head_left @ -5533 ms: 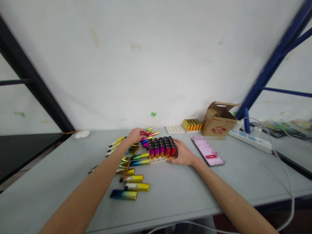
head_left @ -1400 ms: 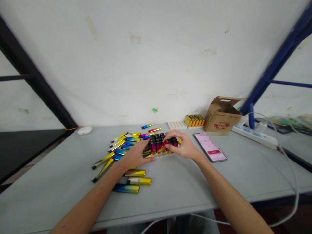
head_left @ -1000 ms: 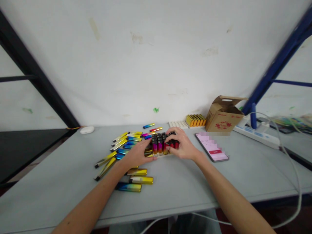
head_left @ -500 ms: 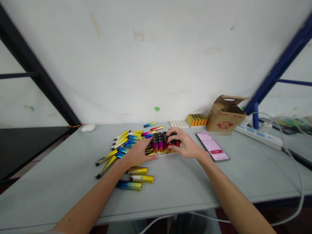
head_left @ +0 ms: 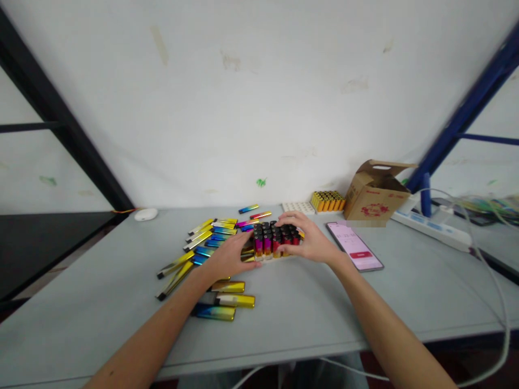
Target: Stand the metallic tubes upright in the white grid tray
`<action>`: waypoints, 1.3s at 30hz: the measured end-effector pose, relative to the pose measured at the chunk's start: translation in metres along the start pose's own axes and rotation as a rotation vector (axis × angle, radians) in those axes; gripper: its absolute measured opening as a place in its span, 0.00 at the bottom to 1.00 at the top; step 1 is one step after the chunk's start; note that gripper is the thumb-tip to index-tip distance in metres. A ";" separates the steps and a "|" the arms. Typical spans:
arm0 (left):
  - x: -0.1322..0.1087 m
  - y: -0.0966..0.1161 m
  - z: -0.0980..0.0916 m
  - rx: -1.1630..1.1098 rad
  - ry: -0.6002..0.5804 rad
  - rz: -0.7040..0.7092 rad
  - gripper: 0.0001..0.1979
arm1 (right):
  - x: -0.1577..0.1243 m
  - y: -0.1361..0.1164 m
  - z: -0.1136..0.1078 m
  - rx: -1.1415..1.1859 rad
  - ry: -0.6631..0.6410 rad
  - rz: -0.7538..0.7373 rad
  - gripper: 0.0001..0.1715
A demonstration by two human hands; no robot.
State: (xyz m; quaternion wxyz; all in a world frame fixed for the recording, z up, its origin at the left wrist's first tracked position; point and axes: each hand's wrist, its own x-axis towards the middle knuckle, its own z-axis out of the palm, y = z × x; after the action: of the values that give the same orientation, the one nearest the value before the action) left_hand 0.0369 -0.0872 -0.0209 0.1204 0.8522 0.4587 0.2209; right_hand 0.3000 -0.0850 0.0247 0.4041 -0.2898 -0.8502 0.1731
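Observation:
A block of upright lighters with black tops and purple, red and orange bodies (head_left: 267, 241) stands in rows on a pale base near the middle of the table. At its left side my left hand (head_left: 233, 255) is curved, thumb and fingers apart, touching the near left corner. My right hand (head_left: 305, 237) arches over the right end, fingers on the far side and thumb at the front. Loose lighters in yellow, blue and silver (head_left: 198, 240) lie flat to the left, some partly behind my left hand and forearm. Several more (head_left: 235, 300) lie nearer the front edge.
A white holed tray (head_left: 299, 207) and a yellow block of upright pieces (head_left: 327, 201) stand by the wall. To the right are an open cardboard box (head_left: 375, 197), a phone (head_left: 357, 246) and a power strip (head_left: 433, 229) with white cables. A white case (head_left: 146, 215) lies far left.
The fingers of my right hand have lifted slightly off the tops at the block's right end, showing more lighters. My left hand has barely moved.

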 end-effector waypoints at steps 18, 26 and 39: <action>0.091 -0.025 -0.004 -0.260 0.270 -0.308 0.16 | -0.004 0.069 0.016 0.193 0.189 0.506 0.31; 0.111 -0.030 0.015 -0.172 0.191 -0.300 0.11 | -0.006 0.044 -0.002 0.273 -0.033 0.382 0.28; 0.092 -0.025 0.011 -0.007 0.216 -0.397 0.08 | -0.007 0.043 0.003 0.310 -0.183 0.368 0.34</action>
State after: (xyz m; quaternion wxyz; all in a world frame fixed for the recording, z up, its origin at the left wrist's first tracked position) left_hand 0.0687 0.0034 -0.0159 0.1146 0.7160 0.6270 0.2846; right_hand 0.3159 -0.0563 -0.0038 0.3268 -0.3574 -0.7795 0.3972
